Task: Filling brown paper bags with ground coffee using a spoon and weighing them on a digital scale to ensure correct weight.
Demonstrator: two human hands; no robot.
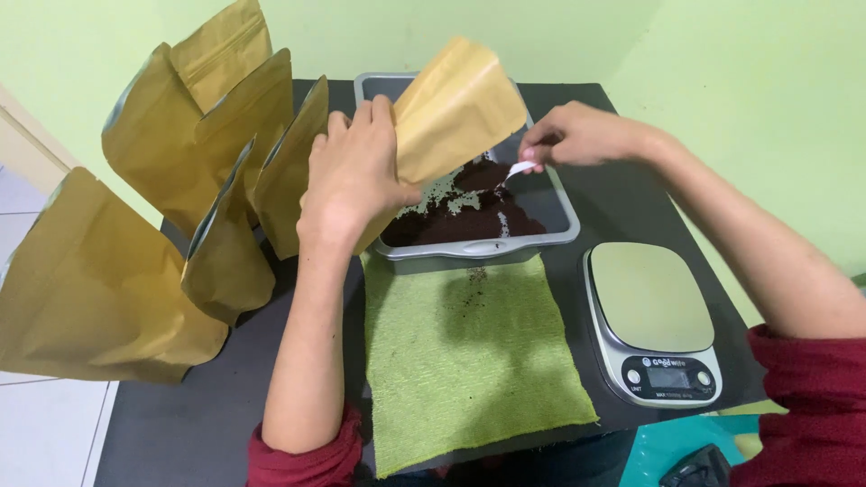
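Kraft-paper pouch (pixel 451 113): tan, stand-up type, held tilted over the near-left part of the tray, mouth turned down towards the powder
Left hand (pixel 352 176): fingers (pixel 374 117) wrapped round the pouch's lower edge, thumb on the facing side; pinching the pouch
Right hand (pixel 577 135): fingers pressed together on the handle of a small white scoop (pixel 517 169), its bowl at the dark powder
Dark powder (pixel 465 212): brown-black, loose, heaped in the near half of the tray; looks like ground coffee, though I cannot tell for sure
Tray (pixel 564 236): grey metal, rectangular, on the tabletop just beyond the cloth
Cloth (pixel 469 361): green, woven, flat in front of the tray, a few spilled grains near its far edge
Scale (pixel 651 320): digital, silver platform, right of the cloth, nothing on it
Spare pouches (pixel 180 198): same tan kind, several standing open at the left, well apart from the scale
Tabletop (pixel 198 424): black
Handling, pouch: judged light and thin-walled, stiff enough to keep shape yet easily creased; smooth paper may slip, so best taken by the side seam or bottom fold, mouth kept open
Handling, powder: judged fine and prone to scatter
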